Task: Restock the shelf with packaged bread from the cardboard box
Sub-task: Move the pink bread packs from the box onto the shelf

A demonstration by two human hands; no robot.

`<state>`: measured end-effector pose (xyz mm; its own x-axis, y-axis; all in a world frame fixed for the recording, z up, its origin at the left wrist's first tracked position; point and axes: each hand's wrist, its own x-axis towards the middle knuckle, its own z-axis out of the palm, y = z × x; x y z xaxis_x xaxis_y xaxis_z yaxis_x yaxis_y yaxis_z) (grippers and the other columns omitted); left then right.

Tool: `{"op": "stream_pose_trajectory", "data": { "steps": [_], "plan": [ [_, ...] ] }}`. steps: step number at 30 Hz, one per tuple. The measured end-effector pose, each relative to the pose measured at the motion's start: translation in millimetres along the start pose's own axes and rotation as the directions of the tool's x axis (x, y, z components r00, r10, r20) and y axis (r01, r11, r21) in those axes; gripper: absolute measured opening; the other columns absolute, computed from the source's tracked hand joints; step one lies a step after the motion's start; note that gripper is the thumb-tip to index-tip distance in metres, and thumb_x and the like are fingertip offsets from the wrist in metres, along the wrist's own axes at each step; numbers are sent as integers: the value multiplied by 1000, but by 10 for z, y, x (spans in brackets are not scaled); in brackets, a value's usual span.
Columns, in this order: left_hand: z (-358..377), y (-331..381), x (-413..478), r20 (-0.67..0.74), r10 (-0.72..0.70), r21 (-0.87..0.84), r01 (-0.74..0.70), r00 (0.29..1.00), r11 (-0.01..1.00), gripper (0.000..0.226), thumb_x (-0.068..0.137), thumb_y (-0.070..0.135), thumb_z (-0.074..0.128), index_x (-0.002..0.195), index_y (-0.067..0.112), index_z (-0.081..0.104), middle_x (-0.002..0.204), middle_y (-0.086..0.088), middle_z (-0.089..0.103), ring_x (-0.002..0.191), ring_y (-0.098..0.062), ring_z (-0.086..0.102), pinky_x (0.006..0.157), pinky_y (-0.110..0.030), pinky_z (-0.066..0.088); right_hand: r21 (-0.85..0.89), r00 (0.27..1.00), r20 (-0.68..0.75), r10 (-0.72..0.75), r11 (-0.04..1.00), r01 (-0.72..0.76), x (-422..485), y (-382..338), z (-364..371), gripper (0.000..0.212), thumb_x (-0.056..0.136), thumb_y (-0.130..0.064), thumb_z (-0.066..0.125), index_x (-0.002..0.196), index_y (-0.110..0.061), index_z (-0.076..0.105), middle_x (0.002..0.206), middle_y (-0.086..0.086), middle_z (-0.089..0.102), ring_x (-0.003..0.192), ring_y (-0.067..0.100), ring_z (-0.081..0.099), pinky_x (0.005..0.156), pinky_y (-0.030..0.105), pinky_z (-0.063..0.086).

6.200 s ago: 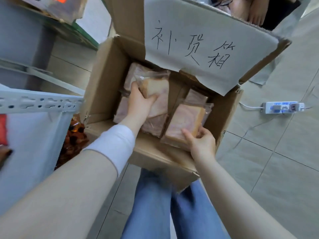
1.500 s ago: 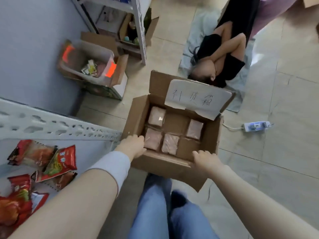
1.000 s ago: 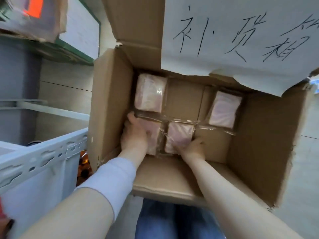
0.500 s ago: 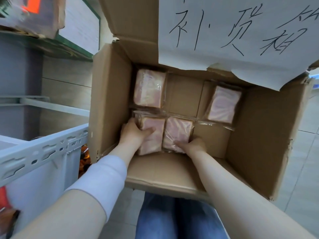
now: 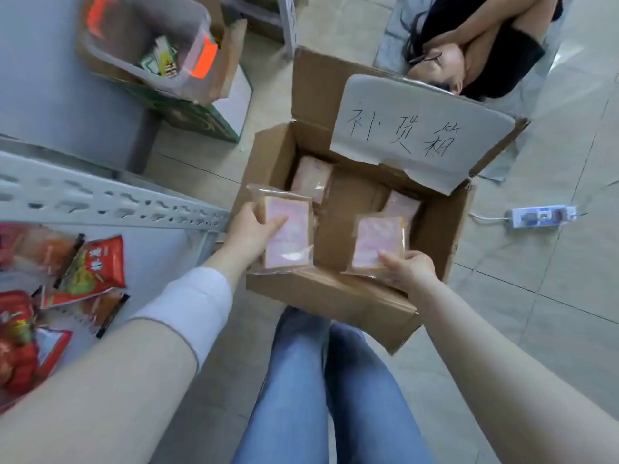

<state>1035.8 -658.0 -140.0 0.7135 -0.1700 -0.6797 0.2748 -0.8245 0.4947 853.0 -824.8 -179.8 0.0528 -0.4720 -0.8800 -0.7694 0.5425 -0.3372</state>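
- Left hand (image 5: 249, 234): fingers and thumb curled round the left edge of a clear-wrapped bread packet (image 5: 289, 236), thumb lying across its face. The packet is held above the near-left corner of the cardboard box (image 5: 330, 296), flat face toward the camera.
- Right hand (image 5: 410, 269): pinches the lower right corner of a second bread packet (image 5: 375, 244), thumb on top and fingers beneath. This packet hangs over the near-right part of the box and is slightly tilted.
- The cardboard box stands on the tiled floor (image 5: 552, 329) just in front of the person's jeans (image 5: 301, 380), flaps open. Its far flap carries a white paper sheet (image 5: 418, 128) with handwritten characters.
- Two more packets lie on the box bottom: one at far left (image 5: 311, 177) and one at far right (image 5: 400, 202), the latter partly hidden behind the right-hand packet.
- Shelf (image 5: 100, 202): its grey perforated rail ends just beside the box's left wall. Red snack bags (image 5: 90, 269) lie on the shelf board.
- A white power strip (image 5: 541, 216) lies on the floor right of the box.
- A clear plastic bin (image 5: 147, 45) sits in a green carton at upper left.
- A second person (image 5: 485, 55) lies on the floor beyond the box.
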Motion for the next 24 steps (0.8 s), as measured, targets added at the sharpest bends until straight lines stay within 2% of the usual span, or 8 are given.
{"op": "stream_pose_trajectory", "data": {
  "steps": [2,6,10,13,15,19,22,24],
  "plan": [
    [-307,80,-458,-53,40,-106,-45,998,993,53,83,32,67,126,10,47,126,-8,57,115,-26,54,93,-32,42,22,990,45,-132,991,131,-442,-80,-143,25,78,-27,74,82,-14,54,94,9,61,66,16,59,39,15,50],
    [-910,101,-1546,-235,174,-269,-236,956,934,50,83,32,66,126,13,48,124,-3,59,113,-19,55,100,-38,45,69,906,214,-364,931,358,-1400,-123,-302,30,83,-27,68,106,-13,55,92,2,65,72,13,64,51,16,54],
    [-1530,14,-2715,-450,259,-409,-455,855,791,23,81,24,70,101,24,58,97,8,64,94,-10,59,84,-22,48,98,746,391,-540,830,549,-2429,-105,-319,30,85,-28,66,110,-16,56,97,2,68,79,13,69,60,20,54],
    [-2082,-138,-3547,-599,283,-389,-581,749,715,18,73,25,74,82,29,59,80,13,63,79,-7,58,78,-24,47,184,591,499,-634,744,642,-3253,-115,-240,25,85,-25,67,105,-14,58,85,2,71,67,10,69,55,19,53],
    [-2471,-295,-4050,-676,276,-366,-636,684,679,18,70,24,74,79,27,59,71,14,63,73,-5,56,74,-23,45,263,478,576,-663,704,660,-3806,-107,-134,20,83,-24,67,98,-14,59,78,0,71,62,10,68,55,22,53],
    [-3180,-791,-4831,-817,203,-292,-690,540,662,19,73,30,73,83,27,57,86,1,60,83,-14,55,70,-21,44,318,267,680,-683,602,732,-4798,-37,258,35,69,-34,70,98,-17,61,85,2,74,74,16,71,69,29,58],
    [-3634,-1365,-5280,-911,88,-259,-725,402,638,24,82,18,69,101,17,54,87,9,61,78,-6,58,64,-11,45,332,149,747,-648,558,760,-5442,149,733,26,81,-23,68,104,-12,61,98,10,71,86,25,69,81,38,58],
    [-3856,-1872,-5528,-942,-14,-271,-734,335,623,26,83,17,68,104,16,53,88,9,61,80,-6,59,69,-17,48,332,85,793,-604,545,770,-5803,366,1118,22,84,-19,65,104,-14,60,98,8,72,84,20,71,74,30,60]
  ]
}}
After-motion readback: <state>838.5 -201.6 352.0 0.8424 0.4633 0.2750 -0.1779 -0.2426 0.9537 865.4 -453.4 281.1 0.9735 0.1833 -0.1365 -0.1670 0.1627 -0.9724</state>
